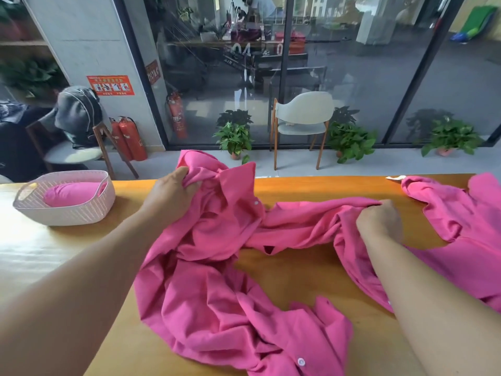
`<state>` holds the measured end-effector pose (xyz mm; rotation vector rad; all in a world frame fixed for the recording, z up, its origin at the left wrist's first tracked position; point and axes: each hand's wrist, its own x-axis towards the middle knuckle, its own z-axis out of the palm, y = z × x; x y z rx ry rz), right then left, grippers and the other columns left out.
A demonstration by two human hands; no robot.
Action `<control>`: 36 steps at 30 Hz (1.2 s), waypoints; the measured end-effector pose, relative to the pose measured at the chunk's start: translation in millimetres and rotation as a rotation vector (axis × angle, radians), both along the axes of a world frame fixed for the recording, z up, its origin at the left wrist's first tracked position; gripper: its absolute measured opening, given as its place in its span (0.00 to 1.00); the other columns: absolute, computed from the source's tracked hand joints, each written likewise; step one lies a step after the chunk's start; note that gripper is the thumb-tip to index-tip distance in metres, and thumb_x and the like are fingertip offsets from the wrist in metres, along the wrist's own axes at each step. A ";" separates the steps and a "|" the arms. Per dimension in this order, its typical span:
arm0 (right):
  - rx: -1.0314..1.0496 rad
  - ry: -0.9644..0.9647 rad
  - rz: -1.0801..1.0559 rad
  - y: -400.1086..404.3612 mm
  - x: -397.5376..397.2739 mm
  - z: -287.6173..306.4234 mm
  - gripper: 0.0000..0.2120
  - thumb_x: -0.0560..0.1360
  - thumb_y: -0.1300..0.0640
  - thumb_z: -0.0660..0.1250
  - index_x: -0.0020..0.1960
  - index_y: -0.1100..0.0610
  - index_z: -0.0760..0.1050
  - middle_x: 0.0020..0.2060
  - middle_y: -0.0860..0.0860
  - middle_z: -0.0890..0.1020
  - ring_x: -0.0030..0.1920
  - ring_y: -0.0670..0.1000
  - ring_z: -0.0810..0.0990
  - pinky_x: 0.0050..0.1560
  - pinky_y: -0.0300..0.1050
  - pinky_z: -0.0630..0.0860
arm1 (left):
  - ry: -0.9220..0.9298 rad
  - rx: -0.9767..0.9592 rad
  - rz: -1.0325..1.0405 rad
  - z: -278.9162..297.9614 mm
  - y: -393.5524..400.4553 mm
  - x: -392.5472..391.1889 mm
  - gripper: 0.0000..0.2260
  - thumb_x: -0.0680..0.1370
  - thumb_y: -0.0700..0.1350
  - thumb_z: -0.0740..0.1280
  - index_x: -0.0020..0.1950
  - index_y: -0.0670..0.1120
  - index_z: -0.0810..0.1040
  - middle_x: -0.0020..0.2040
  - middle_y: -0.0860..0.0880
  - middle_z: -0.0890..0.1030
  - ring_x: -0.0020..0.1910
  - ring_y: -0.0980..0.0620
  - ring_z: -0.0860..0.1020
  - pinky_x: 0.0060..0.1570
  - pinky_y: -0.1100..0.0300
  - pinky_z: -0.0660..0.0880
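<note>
A crumpled pink button shirt [217, 289] lies spread across the orange wooden table [292, 270]. My left hand [170, 195] grips a bunched part of the shirt near the table's far edge and lifts it slightly. My right hand [379, 219] pinches a fold of the same pink cloth to the right of the middle. White buttons show along the shirt's front edge near me. More pink cloth [461, 213] lies at the far right; whether it is a separate garment I cannot tell.
A pale woven basket [89, 210] holding a rolled pink garment [70, 194] stands at the table's left. Beyond the far edge are chairs, potted plants, red fire extinguishers and a glass wall.
</note>
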<state>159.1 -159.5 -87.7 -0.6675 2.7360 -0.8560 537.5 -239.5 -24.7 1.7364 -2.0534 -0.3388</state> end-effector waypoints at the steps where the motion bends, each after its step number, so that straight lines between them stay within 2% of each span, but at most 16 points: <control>1: 0.039 0.011 -0.019 4.1 -6.4 0.5 0.16 0.79 0.61 0.60 0.67 0.59 0.70 0.65 0.59 0.74 0.62 0.63 0.76 0.58 0.55 0.73 | 0.020 0.032 0.001 -6.2 0.2 -4.0 0.14 0.81 0.50 0.62 0.59 0.41 0.73 0.57 0.36 0.78 0.55 0.37 0.75 0.47 0.52 0.66; 4: 0.263 0.097 0.067 11.5 -8.7 -2.6 0.18 0.79 0.59 0.62 0.68 0.59 0.69 0.66 0.59 0.70 0.62 0.64 0.76 0.58 0.55 0.73 | 0.017 0.070 0.013 -32.1 0.6 -12.8 0.27 0.80 0.54 0.63 0.75 0.44 0.62 0.71 0.40 0.68 0.69 0.40 0.68 0.66 0.50 0.65; 6: 0.349 0.192 0.199 7.2 5.7 -4.4 0.18 0.79 0.58 0.61 0.69 0.58 0.69 0.66 0.58 0.67 0.61 0.63 0.76 0.58 0.54 0.74 | 0.038 0.080 0.046 -48.7 5.8 -21.8 0.37 0.77 0.60 0.65 0.78 0.45 0.55 0.75 0.41 0.61 0.74 0.41 0.62 0.72 0.48 0.61; 8: 0.365 0.325 0.357 -1.9 30.0 -3.8 0.18 0.79 0.59 0.60 0.68 0.56 0.69 0.64 0.56 0.66 0.60 0.60 0.76 0.58 0.54 0.74 | -0.011 0.133 0.045 -64.5 14.1 -32.9 0.43 0.73 0.66 0.66 0.79 0.46 0.52 0.77 0.42 0.57 0.75 0.41 0.59 0.73 0.46 0.59; 10: 0.352 0.475 0.534 -9.1 60.0 -3.7 0.17 0.78 0.59 0.60 0.66 0.56 0.71 0.63 0.55 0.67 0.58 0.57 0.75 0.57 0.52 0.74 | -0.192 0.216 0.034 -81.2 23.4 -42.6 0.49 0.69 0.71 0.65 0.79 0.49 0.47 0.79 0.44 0.52 0.77 0.42 0.55 0.74 0.43 0.56; 14: 0.335 0.471 0.895 -17.2 113.6 -18.6 0.19 0.74 0.57 0.64 0.65 0.56 0.74 0.68 0.53 0.67 0.66 0.57 0.69 0.64 0.53 0.70 | -0.508 0.253 0.050 -121.5 41.9 -44.0 0.58 0.64 0.75 0.66 0.79 0.50 0.36 0.79 0.43 0.39 0.77 0.37 0.45 0.72 0.37 0.50; 15: 0.349 0.421 0.944 -18.0 122.5 -26.0 0.22 0.74 0.55 0.66 0.67 0.56 0.71 0.70 0.53 0.65 0.68 0.57 0.69 0.65 0.53 0.70 | -0.556 0.233 0.057 -129.8 46.0 -41.9 0.58 0.65 0.73 0.67 0.79 0.50 0.35 0.79 0.42 0.38 0.77 0.36 0.48 0.72 0.39 0.52; 17: 0.407 0.291 1.002 -18.3 134.6 -41.4 0.33 0.73 0.47 0.70 0.74 0.54 0.63 0.71 0.54 0.63 0.69 0.58 0.69 0.65 0.53 0.71 | -0.621 0.184 0.091 -138.4 48.6 -36.5 0.52 0.71 0.67 0.67 0.79 0.50 0.36 0.79 0.40 0.43 0.73 0.38 0.60 0.68 0.45 0.62; 19: 0.483 0.220 1.032 -17.6 139.9 -57.7 0.42 0.71 0.41 0.72 0.77 0.53 0.56 0.72 0.55 0.64 0.69 0.59 0.70 0.66 0.53 0.70 | -0.590 0.134 0.116 -135.6 43.2 -29.7 0.39 0.76 0.51 0.64 0.80 0.50 0.44 0.75 0.41 0.59 0.62 0.42 0.73 0.58 0.49 0.72; 20: 0.511 0.204 1.023 -17.2 140.3 -63.9 0.43 0.72 0.41 0.71 0.78 0.52 0.54 0.71 0.55 0.66 0.69 0.59 0.71 0.66 0.53 0.70 | -0.481 0.120 0.145 -131.0 39.2 -25.1 0.34 0.76 0.44 0.61 0.79 0.50 0.50 0.70 0.43 0.66 0.58 0.42 0.76 0.53 0.49 0.74; 22: 0.533 0.258 0.971 -17.1 134.6 -69.5 0.33 0.78 0.48 0.64 0.78 0.52 0.54 0.68 0.55 0.72 0.67 0.59 0.74 0.63 0.51 0.71 | -0.155 0.091 0.264 -117.9 31.9 -15.0 0.28 0.75 0.39 0.59 0.75 0.50 0.60 0.64 0.43 0.72 0.53 0.38 0.78 0.45 0.50 0.73; 24: 0.557 0.369 0.910 -16.1 122.9 -69.1 0.20 0.80 0.58 0.57 0.73 0.54 0.64 0.64 0.54 0.77 0.64 0.57 0.77 0.60 0.49 0.72 | 0.078 0.049 0.439 -99.2 22.0 -3.6 0.24 0.74 0.40 0.59 0.71 0.51 0.65 0.64 0.43 0.73 0.56 0.38 0.76 0.49 0.48 0.70; 27: 0.660 0.404 0.815 -9.9 99.0 -64.2 0.15 0.80 0.58 0.58 0.65 0.55 0.73 0.62 0.53 0.80 0.63 0.55 0.79 0.58 0.45 0.73 | 0.208 0.022 0.603 -74.9 9.7 10.2 0.22 0.75 0.43 0.60 0.69 0.52 0.66 0.64 0.43 0.71 0.60 0.38 0.73 0.55 0.47 0.68; 30: 0.801 0.408 0.777 -8.1 83.9 -55.1 0.15 0.78 0.56 0.62 0.64 0.53 0.77 0.61 0.50 0.81 0.62 0.53 0.79 0.55 0.43 0.73 | 0.053 0.098 0.523 -72.0 7.4 3.9 0.18 0.76 0.43 0.59 0.66 0.52 0.70 0.61 0.44 0.74 0.59 0.40 0.74 0.55 0.48 0.70; 33: 0.900 0.370 0.788 -12.9 89.5 -46.3 0.21 0.77 0.54 0.64 0.70 0.52 0.74 0.68 0.52 0.75 0.68 0.54 0.74 0.61 0.46 0.72 | 0.011 0.257 0.437 -90.8 11.3 -17.2 0.16 0.75 0.43 0.58 0.62 0.49 0.73 0.61 0.44 0.78 0.56 0.41 0.77 0.52 0.49 0.72; 36: 0.702 0.311 0.785 -18.1 105.3 -35.8 0.30 0.74 0.46 0.66 0.73 0.55 0.68 0.73 0.55 0.65 0.71 0.57 0.67 0.65 0.52 0.69 | 0.161 0.396 0.421 -115.0 14.7 -31.7 0.13 0.77 0.43 0.60 0.59 0.40 0.74 0.57 0.40 0.80 0.52 0.40 0.77 0.48 0.52 0.72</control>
